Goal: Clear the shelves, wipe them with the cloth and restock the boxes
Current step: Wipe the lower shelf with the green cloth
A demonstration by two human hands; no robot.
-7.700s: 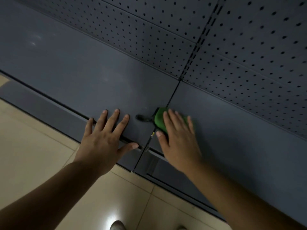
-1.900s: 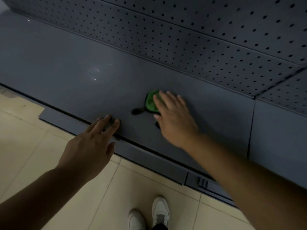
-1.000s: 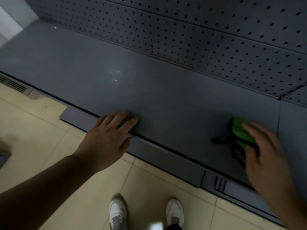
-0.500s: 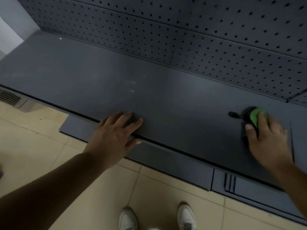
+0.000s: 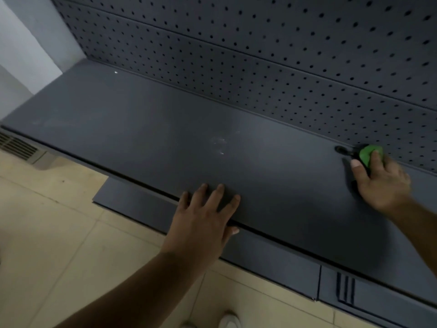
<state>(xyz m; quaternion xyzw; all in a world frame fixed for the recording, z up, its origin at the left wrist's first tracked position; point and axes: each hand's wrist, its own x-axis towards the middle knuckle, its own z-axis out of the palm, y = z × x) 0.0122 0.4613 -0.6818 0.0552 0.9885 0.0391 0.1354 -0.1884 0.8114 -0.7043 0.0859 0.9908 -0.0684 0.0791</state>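
Grey shelf (image 5: 165,124) fills mid-view and runs from near left to far right. The step in hand is the wipe. I judge it partway done, as the cloth sits only at the right end. No boxes are in view, so restocking is not yet begun.

Left hand (image 5: 203,223): flat on the shelf's near edge with fingers straight and spread and the thumb down at the lip. It holds nothing and reads as a brace. Right hand (image 5: 383,183): far right, fingers laid over the cloth (image 5: 369,152), pressing it to the shelf just in front of the back panel, thumb out to the left. The cloth is green and bunched small, with a dark loop poking out on its left.

To do it well, as I judge:
- Make long overlapping passes from the right end toward the left corner, back seam first and near edge last, so grit comes forward.
- Spread the cloth flatter, since bunched it covers little.
- The pale scuffs (image 5: 220,143) mid-shelf likely need firmer pressure and perhaps a second pass.
- The white speck (image 5: 115,72) far left by the back seam is easy to miss.
- Keep the loop tucked so it does not drag.

Surface: matt and dark, with a faint haze in places. It shows marks readily.

Room:
- The back panel (image 5: 283,67) rises behind, perforated in rows.
- The floor (image 5: 59,233) is beige tile, near left.
- A pale wall (image 5: 19,55) stands far left.
- A base panel (image 5: 272,268) sits under the shelf, with slots (image 5: 345,290) at its right.
- A vent grille (image 5: 16,145) is low at left.
- A shoe (image 5: 228,320) shows at the bottom edge.
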